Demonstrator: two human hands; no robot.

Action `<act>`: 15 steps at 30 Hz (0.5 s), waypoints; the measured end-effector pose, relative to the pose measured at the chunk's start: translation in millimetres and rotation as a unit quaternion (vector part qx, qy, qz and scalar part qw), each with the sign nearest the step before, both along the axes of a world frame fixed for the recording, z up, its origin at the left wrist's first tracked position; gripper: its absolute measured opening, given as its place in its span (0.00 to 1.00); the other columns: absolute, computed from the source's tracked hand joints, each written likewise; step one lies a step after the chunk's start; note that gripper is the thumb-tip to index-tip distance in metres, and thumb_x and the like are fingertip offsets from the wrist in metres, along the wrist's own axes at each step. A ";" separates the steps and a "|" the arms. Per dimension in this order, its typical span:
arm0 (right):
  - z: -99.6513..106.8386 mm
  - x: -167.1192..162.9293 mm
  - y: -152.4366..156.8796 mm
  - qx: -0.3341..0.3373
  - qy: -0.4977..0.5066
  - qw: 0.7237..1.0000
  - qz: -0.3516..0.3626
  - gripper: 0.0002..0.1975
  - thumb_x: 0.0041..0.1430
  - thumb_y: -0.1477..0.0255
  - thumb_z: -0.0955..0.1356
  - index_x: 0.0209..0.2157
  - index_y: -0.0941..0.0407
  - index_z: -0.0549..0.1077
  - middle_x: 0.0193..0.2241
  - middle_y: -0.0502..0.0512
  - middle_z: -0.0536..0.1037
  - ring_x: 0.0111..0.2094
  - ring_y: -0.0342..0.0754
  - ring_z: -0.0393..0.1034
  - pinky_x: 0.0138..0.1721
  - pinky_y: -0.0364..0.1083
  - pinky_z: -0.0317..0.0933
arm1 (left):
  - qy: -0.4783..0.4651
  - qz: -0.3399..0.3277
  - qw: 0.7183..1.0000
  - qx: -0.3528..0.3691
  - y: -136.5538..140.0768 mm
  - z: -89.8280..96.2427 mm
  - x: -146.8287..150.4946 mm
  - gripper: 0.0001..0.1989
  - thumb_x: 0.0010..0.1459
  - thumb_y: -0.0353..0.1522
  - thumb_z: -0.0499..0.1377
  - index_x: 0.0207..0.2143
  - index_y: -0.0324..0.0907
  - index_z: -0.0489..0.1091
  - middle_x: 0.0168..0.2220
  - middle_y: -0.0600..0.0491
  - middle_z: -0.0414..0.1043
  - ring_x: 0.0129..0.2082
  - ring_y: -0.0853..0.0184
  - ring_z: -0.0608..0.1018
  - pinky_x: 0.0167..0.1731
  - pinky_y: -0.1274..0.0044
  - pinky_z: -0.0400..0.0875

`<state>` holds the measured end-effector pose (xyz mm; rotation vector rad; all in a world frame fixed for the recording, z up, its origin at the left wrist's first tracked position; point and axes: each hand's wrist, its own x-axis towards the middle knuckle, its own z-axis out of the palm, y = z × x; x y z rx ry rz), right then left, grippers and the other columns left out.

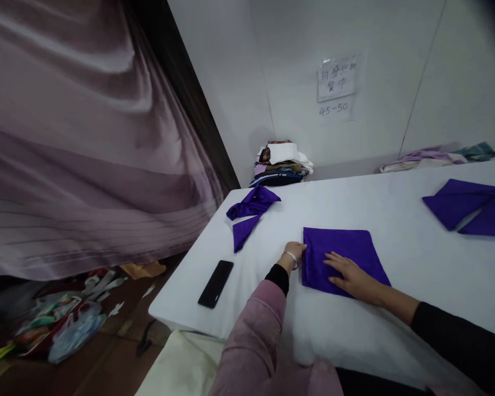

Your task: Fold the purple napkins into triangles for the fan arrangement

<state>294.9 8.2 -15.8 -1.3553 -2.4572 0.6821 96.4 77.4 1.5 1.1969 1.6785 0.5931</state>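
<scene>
A purple cloth napkin (346,242), folded into a rough square, lies flat on the white-covered table in front of me. My left hand (296,251), wearing a silver bracelet, is at the napkin's left edge, its fingers closed on that edge; part of them is hidden. Across the middle of the cloth rests my right hand (352,278), palm down with the fingers spread. Farther left sits a twisted purple cloth (251,206), apart from both hands. Another folded purple cloth (474,206) lies toward the right end, partly cut off by the frame.
A black phone (215,284) lies near the table's left edge. Stacked folded fabrics (280,163) stand by the wall, with more cloths (437,157) along the back edge. A pink curtain (86,137) hangs at left above floor clutter (74,324). Handwritten paper signs (336,82) are on the wall.
</scene>
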 end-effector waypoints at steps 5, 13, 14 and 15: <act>10.4 -13.0 32.3 0.036 -0.007 0.999 -0.012 0.29 0.58 0.63 0.60 0.60 0.58 0.60 0.62 0.62 0.56 0.64 0.58 0.44 0.59 0.61 0.45 | -0.004 0.028 1.000 -0.007 -0.3 -0.3 1.8 0.18 0.59 0.43 0.55 0.27 0.37 0.71 0.16 0.58 0.63 0.16 0.74 0.66 0.18 0.79 0.61; 12.1 -47.9 101.3 0.059 -0.002 0.995 -0.079 0.25 0.59 0.68 0.60 0.58 0.59 0.63 0.58 0.62 0.64 0.61 0.55 0.53 0.60 0.54 0.48 | 0.019 0.033 0.999 0.031 3.1 -11.1 0.4 0.11 0.51 0.39 0.62 0.24 0.39 0.73 0.17 0.56 0.67 0.20 0.71 0.70 0.20 0.80 0.61; 13.7 -49.2 111.2 0.051 -0.004 0.994 -0.097 0.25 0.59 0.68 0.60 0.57 0.60 0.64 0.57 0.63 0.65 0.60 0.56 0.54 0.59 0.54 0.49 | 0.022 0.032 0.999 0.036 2.8 -12.4 0.1 0.11 0.51 0.39 0.62 0.24 0.39 0.74 0.18 0.55 0.69 0.20 0.70 0.71 0.21 0.80 0.62; 15.6 -49.8 121.0 0.039 -0.008 0.993 -0.110 0.25 0.59 0.68 0.60 0.57 0.61 0.65 0.56 0.65 0.66 0.59 0.56 0.57 0.58 0.53 0.50 | 0.025 0.031 0.998 0.042 2.3 -13.6 -0.1 0.11 0.51 0.39 0.62 0.25 0.40 0.74 0.19 0.55 0.70 0.21 0.70 0.71 0.22 0.80 0.62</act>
